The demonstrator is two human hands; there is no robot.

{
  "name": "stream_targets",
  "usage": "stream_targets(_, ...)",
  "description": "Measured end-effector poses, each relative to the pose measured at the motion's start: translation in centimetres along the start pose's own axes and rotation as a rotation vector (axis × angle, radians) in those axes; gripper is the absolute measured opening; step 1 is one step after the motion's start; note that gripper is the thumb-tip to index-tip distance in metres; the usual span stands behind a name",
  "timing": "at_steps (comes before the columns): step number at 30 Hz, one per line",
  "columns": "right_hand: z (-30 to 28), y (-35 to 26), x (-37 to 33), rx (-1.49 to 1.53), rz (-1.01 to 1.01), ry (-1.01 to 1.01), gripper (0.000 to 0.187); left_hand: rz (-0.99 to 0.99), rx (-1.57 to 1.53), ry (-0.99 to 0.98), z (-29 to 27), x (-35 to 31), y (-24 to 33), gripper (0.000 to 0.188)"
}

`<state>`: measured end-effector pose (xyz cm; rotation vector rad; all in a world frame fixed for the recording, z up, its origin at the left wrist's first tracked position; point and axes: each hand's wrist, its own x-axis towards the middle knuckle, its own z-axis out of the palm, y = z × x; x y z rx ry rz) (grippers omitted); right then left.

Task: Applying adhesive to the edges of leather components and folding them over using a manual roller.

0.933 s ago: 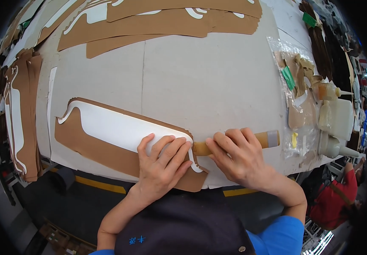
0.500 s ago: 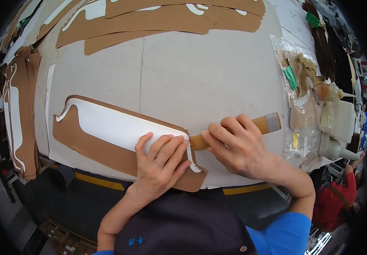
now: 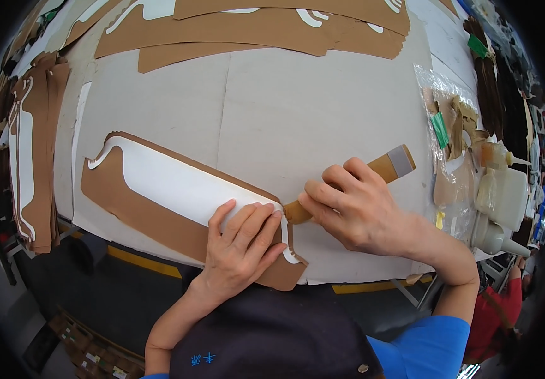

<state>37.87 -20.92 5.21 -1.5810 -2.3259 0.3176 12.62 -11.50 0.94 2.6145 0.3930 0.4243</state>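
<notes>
A brown leather-like panel [image 3: 152, 205] lies slanted on the table close to my body, a white shaped piece [image 3: 165, 186] on top of it. My left hand [image 3: 238, 249] lies over the right part of both, fingers stretched out and pressed flat near the white piece's corner. My right hand [image 3: 367, 205] is wrapped round a tan rod-shaped tool [image 3: 383, 169] with a grey band [image 3: 401, 160] at its far end. The tool's near end [image 3: 296, 212] is at the panel's right edge, beside my left fingertips; its exact contact is hidden.
More brown panels with white pieces lie at the far edge [image 3: 234, 47] and in a stack [image 3: 42, 158] on the left. At right are a clear plastic bag [image 3: 455, 170] with scraps and several squeeze bottles [image 3: 503, 196]. A person in red [image 3: 497, 316] is beyond the table, lower right.
The whole view has shifted and turned slightly. The banded end of the tool has swung away from me, so the tool is more tilted. My left hand stays on the panel.
</notes>
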Motion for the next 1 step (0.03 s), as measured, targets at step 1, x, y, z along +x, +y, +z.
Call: stream_targets(1,-0.25,0.39,0.07,-0.017,-0.019,-0.072,0.043,-0.005,0.002,0.002,0.03,-0.02,0.02,0.055)
